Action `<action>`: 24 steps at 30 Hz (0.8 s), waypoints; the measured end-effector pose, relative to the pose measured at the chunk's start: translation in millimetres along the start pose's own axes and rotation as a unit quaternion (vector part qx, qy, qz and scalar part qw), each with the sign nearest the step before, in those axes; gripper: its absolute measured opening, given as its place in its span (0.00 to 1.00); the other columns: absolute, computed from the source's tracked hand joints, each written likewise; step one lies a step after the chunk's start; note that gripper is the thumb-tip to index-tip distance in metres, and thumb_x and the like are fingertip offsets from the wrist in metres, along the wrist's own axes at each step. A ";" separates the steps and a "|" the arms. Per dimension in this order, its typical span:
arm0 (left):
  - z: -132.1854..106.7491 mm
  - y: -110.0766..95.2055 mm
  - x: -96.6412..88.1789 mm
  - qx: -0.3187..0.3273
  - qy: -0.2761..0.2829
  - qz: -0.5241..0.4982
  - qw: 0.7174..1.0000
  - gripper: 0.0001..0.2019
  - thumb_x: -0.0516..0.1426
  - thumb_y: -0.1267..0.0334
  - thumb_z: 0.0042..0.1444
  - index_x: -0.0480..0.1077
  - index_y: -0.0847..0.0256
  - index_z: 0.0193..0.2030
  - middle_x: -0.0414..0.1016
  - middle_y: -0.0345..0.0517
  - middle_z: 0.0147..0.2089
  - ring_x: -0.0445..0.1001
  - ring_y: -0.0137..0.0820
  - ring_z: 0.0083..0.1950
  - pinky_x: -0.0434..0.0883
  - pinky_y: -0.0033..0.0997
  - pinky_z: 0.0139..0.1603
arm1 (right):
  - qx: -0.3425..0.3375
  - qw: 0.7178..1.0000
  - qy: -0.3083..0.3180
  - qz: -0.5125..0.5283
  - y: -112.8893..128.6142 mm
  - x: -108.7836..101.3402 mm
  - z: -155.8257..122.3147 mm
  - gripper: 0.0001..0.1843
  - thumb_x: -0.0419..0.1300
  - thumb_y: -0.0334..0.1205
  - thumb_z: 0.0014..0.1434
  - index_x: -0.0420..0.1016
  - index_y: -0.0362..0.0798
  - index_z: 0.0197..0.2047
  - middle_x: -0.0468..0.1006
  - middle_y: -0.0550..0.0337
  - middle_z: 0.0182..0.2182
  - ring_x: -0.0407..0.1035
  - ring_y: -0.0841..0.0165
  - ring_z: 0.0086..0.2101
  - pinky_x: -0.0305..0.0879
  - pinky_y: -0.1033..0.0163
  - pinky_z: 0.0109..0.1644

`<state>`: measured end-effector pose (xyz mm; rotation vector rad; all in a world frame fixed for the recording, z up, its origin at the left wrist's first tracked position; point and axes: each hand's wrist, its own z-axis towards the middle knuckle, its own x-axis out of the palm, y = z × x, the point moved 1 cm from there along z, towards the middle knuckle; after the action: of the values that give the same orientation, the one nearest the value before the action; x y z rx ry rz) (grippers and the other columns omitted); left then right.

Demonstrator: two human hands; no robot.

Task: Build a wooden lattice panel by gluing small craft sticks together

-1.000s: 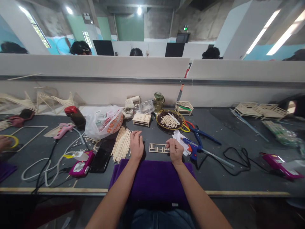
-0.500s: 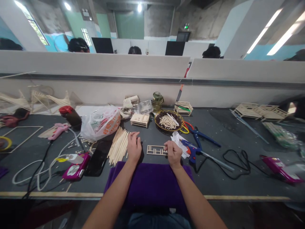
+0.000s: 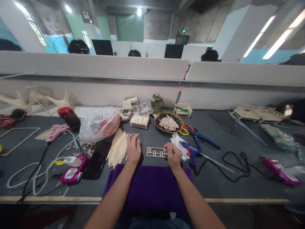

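My left hand (image 3: 133, 148) rests on the dark table with its fingers loosely stretched, right beside a bundle of thin wooden sticks (image 3: 117, 149). A small flat frame of glued sticks (image 3: 154, 152), with short crosspieces inside, lies between my hands. Over its right end is my right hand (image 3: 173, 155), fingers curled and pressed together; what they pinch, if anything, is hidden. White paper (image 3: 177, 140) and a blue glue gun (image 3: 194, 152) lie just right of that hand. A purple cloth (image 3: 157, 184) is spread under my forearms.
Behind the frame stand a wicker basket of short stick pieces (image 3: 156, 124) and a small stick-built model (image 3: 139, 121). Blue-handled cutters (image 3: 207, 140) lie to the right. Leftward are a black phone (image 3: 95, 162), a plastic bag (image 3: 98, 124), a pink glue gun (image 3: 54, 132) and cables.
The view has shifted slightly. Both hands keep nearly the same place and pose, and the stick frame stays where it was.
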<state>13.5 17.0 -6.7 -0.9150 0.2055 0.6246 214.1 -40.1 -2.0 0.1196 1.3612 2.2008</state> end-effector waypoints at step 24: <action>-13.6 -29.9 0.8 0.163 0.176 -0.004 0.971 0.10 0.54 0.74 0.54 0.74 0.57 0.37 0.70 0.48 0.52 0.66 0.38 0.56 0.67 0.42 0.56 | 0.030 0.998 -0.044 0.020 -7.8 -0.1 -1.2 0.14 0.53 0.45 0.64 0.73 0.45 0.44 0.70 0.67 0.18 0.61 0.74 0.18 0.57 0.69 0.23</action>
<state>32.9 -6.8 5.0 -0.7008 0.6058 0.4006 216.9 -38.4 -9.2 0.2639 1.3884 2.1610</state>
